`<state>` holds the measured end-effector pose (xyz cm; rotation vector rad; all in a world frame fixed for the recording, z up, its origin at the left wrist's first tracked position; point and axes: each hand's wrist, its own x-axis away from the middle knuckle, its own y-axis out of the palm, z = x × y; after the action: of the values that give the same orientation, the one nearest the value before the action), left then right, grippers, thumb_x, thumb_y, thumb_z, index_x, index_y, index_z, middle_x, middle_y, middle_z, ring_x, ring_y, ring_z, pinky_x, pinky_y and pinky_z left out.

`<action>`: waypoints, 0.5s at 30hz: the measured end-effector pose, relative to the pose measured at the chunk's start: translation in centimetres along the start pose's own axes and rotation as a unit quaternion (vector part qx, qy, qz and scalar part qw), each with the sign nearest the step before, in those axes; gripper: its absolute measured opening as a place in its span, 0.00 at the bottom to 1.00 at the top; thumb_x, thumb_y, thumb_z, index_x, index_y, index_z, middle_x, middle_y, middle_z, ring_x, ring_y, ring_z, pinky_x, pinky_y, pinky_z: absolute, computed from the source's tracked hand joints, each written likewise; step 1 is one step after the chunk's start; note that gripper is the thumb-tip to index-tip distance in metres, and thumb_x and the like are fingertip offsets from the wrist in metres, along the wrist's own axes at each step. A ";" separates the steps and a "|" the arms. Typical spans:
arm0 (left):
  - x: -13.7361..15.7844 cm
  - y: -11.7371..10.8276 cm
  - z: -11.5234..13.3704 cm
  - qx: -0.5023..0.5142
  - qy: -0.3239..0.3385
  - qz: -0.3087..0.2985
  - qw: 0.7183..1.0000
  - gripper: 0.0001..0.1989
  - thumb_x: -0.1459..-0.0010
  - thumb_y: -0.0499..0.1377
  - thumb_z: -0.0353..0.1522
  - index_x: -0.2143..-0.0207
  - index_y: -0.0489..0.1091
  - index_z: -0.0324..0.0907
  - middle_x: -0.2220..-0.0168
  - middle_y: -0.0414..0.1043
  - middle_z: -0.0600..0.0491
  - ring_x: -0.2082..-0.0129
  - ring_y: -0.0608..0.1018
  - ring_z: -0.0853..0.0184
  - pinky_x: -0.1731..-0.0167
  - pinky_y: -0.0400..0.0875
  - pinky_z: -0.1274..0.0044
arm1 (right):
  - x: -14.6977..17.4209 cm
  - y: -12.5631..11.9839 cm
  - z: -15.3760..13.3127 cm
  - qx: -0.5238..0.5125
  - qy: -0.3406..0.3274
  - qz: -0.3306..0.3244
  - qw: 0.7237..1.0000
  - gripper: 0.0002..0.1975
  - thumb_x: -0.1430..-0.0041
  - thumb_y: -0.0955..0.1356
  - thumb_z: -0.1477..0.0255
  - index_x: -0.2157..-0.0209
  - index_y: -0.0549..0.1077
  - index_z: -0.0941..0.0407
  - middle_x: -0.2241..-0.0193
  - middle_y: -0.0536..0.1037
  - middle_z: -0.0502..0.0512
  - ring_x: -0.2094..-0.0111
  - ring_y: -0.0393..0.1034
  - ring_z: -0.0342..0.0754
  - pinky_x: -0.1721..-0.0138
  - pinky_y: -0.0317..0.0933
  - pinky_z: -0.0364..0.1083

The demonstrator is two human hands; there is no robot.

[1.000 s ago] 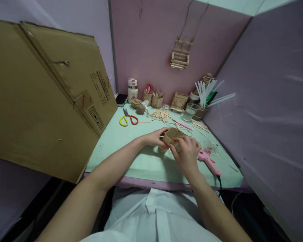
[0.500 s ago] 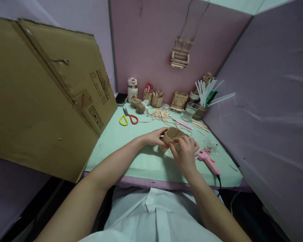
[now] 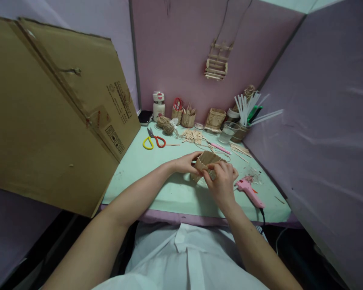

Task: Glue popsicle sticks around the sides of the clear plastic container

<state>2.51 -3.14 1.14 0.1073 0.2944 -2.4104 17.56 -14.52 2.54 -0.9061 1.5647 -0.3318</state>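
Note:
A small round basket made of wooden sticks (image 3: 206, 161) is held just above the pale green table (image 3: 151, 169) in the middle of the view. My left hand (image 3: 185, 163) grips its left side, fingers curled around the wall. My right hand (image 3: 221, 180) pinches its near right rim with thumb and fingertips. Most of the basket's lower part is hidden behind my right hand.
A pink glue gun (image 3: 248, 191) lies right of my hands. Yellow and red scissors (image 3: 153, 141), a twine ball (image 3: 168, 128), loose sticks (image 3: 193, 137), a glass (image 3: 227, 132) and a cup of white rods (image 3: 245, 117) stand farther back. A big cardboard sheet (image 3: 48, 112) leans at the left.
My hands and the basket have barely shifted; my right hand has drawn slightly closer to the basket rim. The view has tilted a little.

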 end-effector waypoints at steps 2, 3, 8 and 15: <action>0.0 0.0 0.1 -0.005 -0.001 0.002 1.000 0.45 0.65 0.72 0.28 0.41 0.61 0.43 0.41 0.65 0.44 0.44 0.71 0.56 0.46 0.67 0.66 | 0.0 0.0 0.0 0.003 0.002 0.000 1.000 0.04 0.39 0.67 0.69 0.66 0.72 0.54 0.65 0.76 0.54 0.57 0.63 0.53 0.54 0.47 0.51; 0.0 0.0 0.1 -0.008 0.000 0.002 1.000 0.45 0.64 0.71 0.28 0.41 0.61 0.43 0.41 0.65 0.44 0.44 0.71 0.56 0.45 0.67 0.66 | 0.0 0.0 0.0 0.005 0.002 0.001 1.000 0.04 0.39 0.67 0.69 0.66 0.72 0.54 0.65 0.76 0.54 0.57 0.63 0.54 0.54 0.47 0.51; 0.2 -0.1 -0.3 0.002 0.019 -0.016 1.000 0.51 0.65 0.73 0.30 0.38 0.56 0.43 0.38 0.62 0.41 0.42 0.70 0.53 0.46 0.68 0.64 | 0.3 -0.6 0.1 0.017 0.005 -0.007 1.000 0.12 0.39 0.67 0.63 0.55 0.72 0.54 0.58 0.76 0.57 0.54 0.64 0.55 0.52 0.47 0.53; 0.5 -0.3 -1.2 -0.142 0.020 -0.027 0.989 0.56 0.70 0.75 0.33 0.37 0.55 0.41 0.40 0.64 0.43 0.39 0.66 0.48 0.40 0.61 0.61 | 1.4 -2.1 2.8 -0.003 0.046 -0.017 0.999 0.27 0.42 0.68 0.58 0.44 0.65 0.53 0.50 0.71 0.62 0.49 0.63 0.60 0.48 0.52 0.59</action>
<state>1.97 -2.92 -0.04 0.0198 0.6623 -2.3949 20.96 -16.08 2.35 -0.9339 1.6372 -0.3989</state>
